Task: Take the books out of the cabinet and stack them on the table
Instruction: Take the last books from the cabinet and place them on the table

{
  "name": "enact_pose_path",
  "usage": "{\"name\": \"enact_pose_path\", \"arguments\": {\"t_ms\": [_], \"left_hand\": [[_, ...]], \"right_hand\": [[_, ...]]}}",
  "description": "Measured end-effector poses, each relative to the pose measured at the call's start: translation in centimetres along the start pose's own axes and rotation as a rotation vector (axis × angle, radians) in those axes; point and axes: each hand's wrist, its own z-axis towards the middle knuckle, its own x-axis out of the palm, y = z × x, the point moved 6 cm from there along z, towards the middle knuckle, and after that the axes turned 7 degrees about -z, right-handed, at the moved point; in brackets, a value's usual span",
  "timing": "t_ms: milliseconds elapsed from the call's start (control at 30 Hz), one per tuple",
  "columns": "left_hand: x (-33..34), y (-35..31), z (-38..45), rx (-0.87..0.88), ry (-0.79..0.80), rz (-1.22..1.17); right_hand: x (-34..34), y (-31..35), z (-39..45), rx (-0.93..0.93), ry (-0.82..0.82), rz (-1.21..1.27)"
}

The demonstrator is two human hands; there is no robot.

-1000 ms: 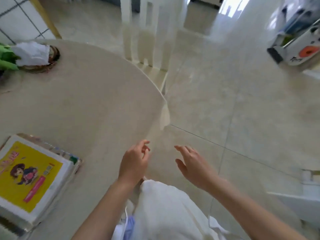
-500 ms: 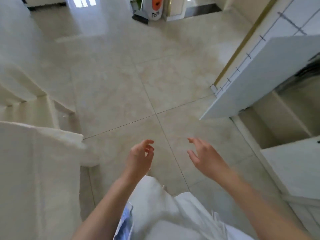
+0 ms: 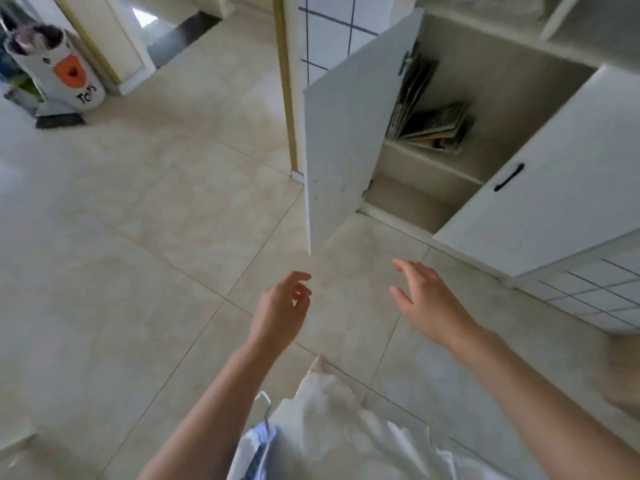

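A low white cabinet (image 3: pixel 512 98) stands open at the upper right. On its upper shelf several books (image 3: pixel 427 123) remain, some leaning against the left wall, others lying in a slanted pile. The lower shelf looks bare. My left hand (image 3: pixel 282 311) and my right hand (image 3: pixel 427 299) are held out over the floor in front of the cabinet, both empty with fingers apart. They are well short of the shelf. The table is out of view.
The cabinet's left door (image 3: pixel 349 133) swings out toward me, its lower corner just above my left hand. The right door (image 3: pixel 540 188) with a black handle also stands open. A white bin with an orange mark (image 3: pixel 59 71) sits at the far left on the tiled floor.
The view has swung from the table with its stacked books, across the floor, to the open cabinet. Both hands stayed empty and held out in front.
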Motion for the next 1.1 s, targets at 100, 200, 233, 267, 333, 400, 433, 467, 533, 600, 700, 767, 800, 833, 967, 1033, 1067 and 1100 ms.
{"name": "enact_pose_path", "arguments": {"t_ms": [100,200,233,267,333,400,433,467,533,600,700,767,800,833,967,1033,1067,1100], "left_hand": [[1.4,-2.8,5.5,0.049,0.056,0.023],[3.7,-5.8,9.8,0.105,0.121,0.027],[4.7,-6.9,11.0,0.119,0.138,0.038],[5.6,-8.0,12.2,0.13,0.154,0.043],[7.6,-9.9,14.2,0.147,0.172,0.033],[9.9,-11.9,16.3,0.158,0.191,0.026],[11.3,-12.9,17.3,0.167,0.194,0.027],[13.1,-14.2,18.6,0.157,0.195,0.017],[14.8,-15.5,19.6,0.152,0.204,0.006],[16.9,-16.8,20.7,0.14,0.205,0.003],[19.8,-18.7,22.4,0.109,0.206,-0.019],[21.4,-19.7,23.9,0.089,0.203,-0.016],[21.9,-20.1,24.7,0.076,0.201,-0.011],[22.5,-20.5,25.5,0.06,0.198,-0.011],[23.9,-21.4,29.3,0.015,0.199,0.013],[24.2,-21.7,31.7,0.002,0.185,0.001],[24.4,-21.8,33.0,-0.001,0.184,-0.005],[24.7,-21.8,34.7,-0.008,0.183,-0.008]], "right_hand": [[-1.8,-2.8,2.6,0.087,-0.037,0.028],[-3.2,-5.8,4.3,0.149,-0.054,0.047],[-3.6,-6.9,4.8,0.168,-0.055,0.05],[-4.1,-8.0,5.3,0.182,-0.059,0.049],[-5.0,-9.9,6.4,0.204,-0.058,0.058],[-6.3,-12.1,8.0,0.204,-0.059,0.059],[-6.8,-13.6,8.9,0.202,-0.061,0.061],[-7.8,-15.5,10.1,0.2,-0.056,0.06],[-8.8,-17.1,11.4,0.182,-0.05,0.051],[-10.1,-19.2,12.9,0.163,-0.033,0.05],[-12.0,-21.8,15.6,0.128,-0.003,0.061],[-13.1,-23.4,17.8,0.109,0.01,0.058],[-13.6,-24.0,18.8,0.104,0.019,0.052],[-14.0,-24.7,19.9,0.1,0.035,0.044],[-15.3,-26.4,24.0,0.093,0.079,0.027],[-15.7,-27.3,26.5,0.1,0.098,0.031],[-15.9,-27.7,27.7,0.103,0.109,0.039],[-15.9,-28.1,29.3,0.107,0.119,0.048]]}}
